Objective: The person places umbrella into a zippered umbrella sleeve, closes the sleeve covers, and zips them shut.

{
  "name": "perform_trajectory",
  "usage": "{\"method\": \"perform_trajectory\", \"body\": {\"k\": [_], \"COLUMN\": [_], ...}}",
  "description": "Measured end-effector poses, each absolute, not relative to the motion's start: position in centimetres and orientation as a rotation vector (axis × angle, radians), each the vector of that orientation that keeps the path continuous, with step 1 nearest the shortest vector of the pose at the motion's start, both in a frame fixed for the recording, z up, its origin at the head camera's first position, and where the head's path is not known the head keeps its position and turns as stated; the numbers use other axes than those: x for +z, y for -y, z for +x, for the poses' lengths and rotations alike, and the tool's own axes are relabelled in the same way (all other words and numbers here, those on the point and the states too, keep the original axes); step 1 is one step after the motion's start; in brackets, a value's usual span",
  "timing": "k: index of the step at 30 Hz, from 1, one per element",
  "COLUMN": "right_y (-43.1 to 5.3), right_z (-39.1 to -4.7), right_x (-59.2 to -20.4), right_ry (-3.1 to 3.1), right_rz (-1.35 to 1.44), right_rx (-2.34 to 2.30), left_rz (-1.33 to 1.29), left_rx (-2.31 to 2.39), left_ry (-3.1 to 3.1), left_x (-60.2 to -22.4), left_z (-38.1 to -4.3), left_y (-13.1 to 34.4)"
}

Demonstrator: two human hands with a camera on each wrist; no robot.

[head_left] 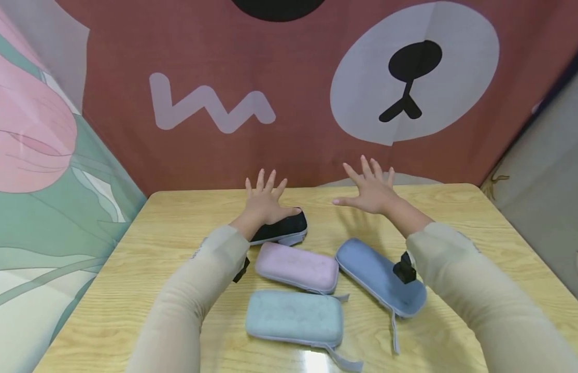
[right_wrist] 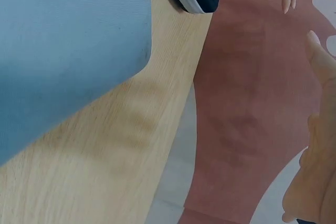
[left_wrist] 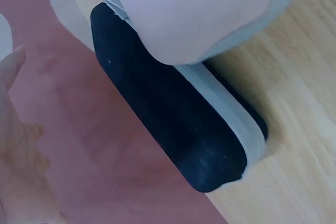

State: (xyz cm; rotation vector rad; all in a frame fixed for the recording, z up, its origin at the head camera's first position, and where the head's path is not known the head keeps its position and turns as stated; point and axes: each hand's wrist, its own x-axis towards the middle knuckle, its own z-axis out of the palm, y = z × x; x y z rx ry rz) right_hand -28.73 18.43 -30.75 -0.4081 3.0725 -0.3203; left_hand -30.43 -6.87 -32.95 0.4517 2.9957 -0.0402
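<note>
Both hands are held out over the far part of the table, fingers spread and holding nothing. My left hand (head_left: 264, 203) overlaps a black zip case (head_left: 289, 224) in the head view; in the left wrist view the black case (left_wrist: 163, 98) shows its grey zip band. My right hand (head_left: 374, 191) hovers beyond a blue zip case (head_left: 377, 274), its shadow falling on the wood. Between the arms lie a pink zip case (head_left: 298, 267) and, nearer, a light teal zip case (head_left: 294, 316) with a fabric pull strap.
The wooden table (head_left: 186, 223) ends at a brown cloth backdrop (head_left: 298, 150) printed with a bear face. A flowered cloth (head_left: 32, 129) hangs on the left, a grey curtain (head_left: 550, 171) on the right. Small black wrist cameras sit under both sleeves.
</note>
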Motion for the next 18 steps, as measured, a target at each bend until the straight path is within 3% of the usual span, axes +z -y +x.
{"method": "perform_trajectory", "body": {"k": [18], "right_y": [-18.15], "right_z": [-29.13], "right_x": [-30.16], "right_ry": [-3.095], "right_rz": [-0.377], "right_rx": [-0.195], "left_rz": [0.467], "left_rx": [-0.014], "left_ry": [-3.01], "left_x": [-32.09], "left_z": [-30.37], "left_y": [6.61]}}
